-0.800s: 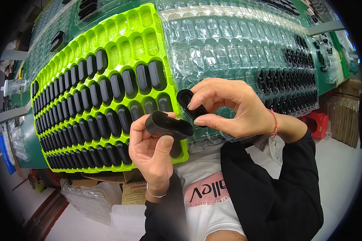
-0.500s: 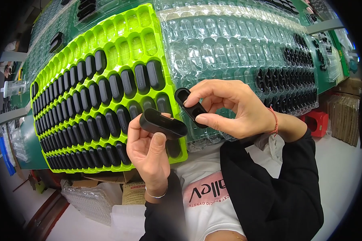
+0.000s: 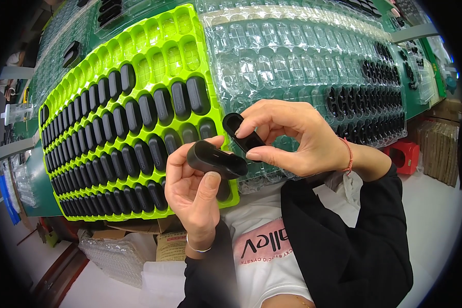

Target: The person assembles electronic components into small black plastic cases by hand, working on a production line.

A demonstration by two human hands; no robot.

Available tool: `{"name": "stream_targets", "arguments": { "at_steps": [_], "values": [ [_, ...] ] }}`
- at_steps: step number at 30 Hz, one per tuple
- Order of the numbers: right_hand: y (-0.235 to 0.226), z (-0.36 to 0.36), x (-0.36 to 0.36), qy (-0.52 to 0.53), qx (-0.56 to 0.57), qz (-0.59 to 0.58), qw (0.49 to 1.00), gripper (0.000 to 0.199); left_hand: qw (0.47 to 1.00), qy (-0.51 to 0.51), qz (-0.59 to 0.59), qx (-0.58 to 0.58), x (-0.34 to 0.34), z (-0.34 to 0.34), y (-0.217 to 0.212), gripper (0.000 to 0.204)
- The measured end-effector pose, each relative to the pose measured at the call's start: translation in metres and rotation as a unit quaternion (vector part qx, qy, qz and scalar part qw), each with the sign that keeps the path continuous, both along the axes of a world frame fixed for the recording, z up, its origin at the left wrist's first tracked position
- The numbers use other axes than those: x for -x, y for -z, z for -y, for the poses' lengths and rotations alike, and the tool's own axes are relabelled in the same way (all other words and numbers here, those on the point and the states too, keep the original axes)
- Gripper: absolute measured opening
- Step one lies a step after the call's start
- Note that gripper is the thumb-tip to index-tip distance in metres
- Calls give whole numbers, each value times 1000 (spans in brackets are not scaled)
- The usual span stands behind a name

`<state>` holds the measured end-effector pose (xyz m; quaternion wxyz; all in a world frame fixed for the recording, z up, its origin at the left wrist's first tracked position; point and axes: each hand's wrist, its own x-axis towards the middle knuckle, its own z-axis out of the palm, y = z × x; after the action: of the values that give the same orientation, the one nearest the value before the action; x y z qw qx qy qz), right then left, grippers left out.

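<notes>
- Left hand [image 3: 194, 187]: partly closed, thumb in front and fingers behind, holding a black case [image 3: 215, 160] tilted, its hollow side showing.
- Right hand [image 3: 305, 138]: thumb and index finger nearly closed in a pinch on a black insert [image 3: 248, 142]; whether the other fingers touch it, I cannot tell from here.
- Change noted: the left hand has shifted the case rightward over the last half second, narrowing the gap to the insert. The insert has stayed nearly in place.
- Status: the two parts are not joined; each is held by its own hand.
- Position: the case lies to the lower left of the insert, between the hands. Their near ends overlap in view; contact cannot be confirmed.
- Left of the hands: a lime tray [image 3: 171, 60] with rows of black cases [image 3: 163, 105] upright in its pockets.
- Beyond and right: a clear tray [image 3: 292, 64], black inserts [image 3: 362, 102] grouped toward its right side.
- Support: both trays rest on a green bench [image 3: 38, 192].
</notes>
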<state>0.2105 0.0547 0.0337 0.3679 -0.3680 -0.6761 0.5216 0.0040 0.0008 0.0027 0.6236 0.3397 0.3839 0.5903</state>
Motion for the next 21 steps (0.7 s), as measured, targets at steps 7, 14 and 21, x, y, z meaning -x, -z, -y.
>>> {"name": "stream_targets", "arguments": {
  "at_steps": [7, 14, 21],
  "values": [
    [5, 1, 0, 6, 0, -13, 1000, 28, 1000, 24, 15, 13, -2, -3, -1, 46],
    [6, 0, 0, 8, -19, -11, 1000, 27, 999, 27, 23, 15, -3, -3, -1, 44],
    [3, 0, -2, -10, -11, 5, 1000, 30, 999, 29, 16, 21, -2, -3, 0, 45]
  ]
}}
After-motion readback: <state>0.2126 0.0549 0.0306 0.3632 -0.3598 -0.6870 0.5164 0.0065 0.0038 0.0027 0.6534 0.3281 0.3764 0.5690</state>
